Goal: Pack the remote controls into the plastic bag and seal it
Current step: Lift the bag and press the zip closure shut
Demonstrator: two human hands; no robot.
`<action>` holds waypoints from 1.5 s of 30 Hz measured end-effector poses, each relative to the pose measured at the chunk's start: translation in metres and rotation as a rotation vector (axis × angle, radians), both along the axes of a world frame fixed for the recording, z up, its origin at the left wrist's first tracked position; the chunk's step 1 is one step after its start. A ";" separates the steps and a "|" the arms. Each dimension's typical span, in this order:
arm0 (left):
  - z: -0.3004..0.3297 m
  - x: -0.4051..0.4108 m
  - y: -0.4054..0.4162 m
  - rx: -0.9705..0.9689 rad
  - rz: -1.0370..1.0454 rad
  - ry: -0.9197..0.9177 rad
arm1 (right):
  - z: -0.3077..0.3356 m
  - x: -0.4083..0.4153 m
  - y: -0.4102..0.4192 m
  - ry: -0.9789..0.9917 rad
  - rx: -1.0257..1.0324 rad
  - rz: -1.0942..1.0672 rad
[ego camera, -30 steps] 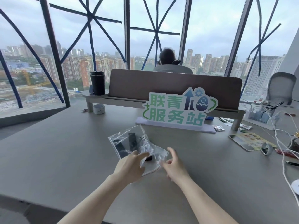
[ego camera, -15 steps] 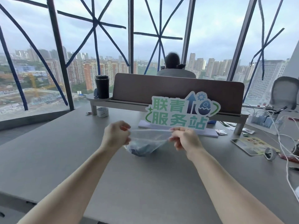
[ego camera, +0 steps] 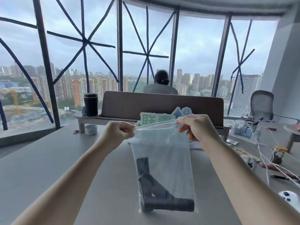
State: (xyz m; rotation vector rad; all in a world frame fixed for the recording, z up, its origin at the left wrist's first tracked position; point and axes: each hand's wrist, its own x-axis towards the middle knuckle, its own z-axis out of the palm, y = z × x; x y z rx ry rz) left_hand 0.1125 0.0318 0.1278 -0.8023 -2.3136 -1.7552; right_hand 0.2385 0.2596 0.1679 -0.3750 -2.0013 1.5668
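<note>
With the zip-lock plastic bag [ego camera: 164, 168] hanging upright above the grey desk [ego camera: 68, 168], both hands pinch its top corners: left hand [ego camera: 119, 133] clenched on the left end of the red-lined zip strip [ego camera: 155, 127], right hand [ego camera: 196, 129] clenched on the right end, strip stretched taut between them. Likely reason: hanging lets the dark remote controls [ego camera: 160, 194] drop to the bottom, clear of the mouth, so the strip can be pressed shut. Remotes lie crossed at the bag's base, at least three, exact count unclear through the film. Cannot tell whether the zip is already closed. Open desk surface below and to the left; cables [ego camera: 266, 148] and a white controller [ego camera: 290, 198] crowd the right edge; green sign [ego camera: 155, 118] sits just behind the bag top
</note>
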 end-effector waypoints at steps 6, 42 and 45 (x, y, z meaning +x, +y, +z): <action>-0.021 0.014 0.012 0.109 0.039 -0.149 | 0.000 0.022 0.009 -0.047 0.115 -0.101; 0.011 0.057 0.067 0.168 -0.153 -0.047 | 0.018 0.012 -0.030 -0.150 1.058 0.079; 0.011 0.055 0.065 0.182 -0.171 -0.056 | 0.019 0.012 -0.031 -0.110 1.041 0.063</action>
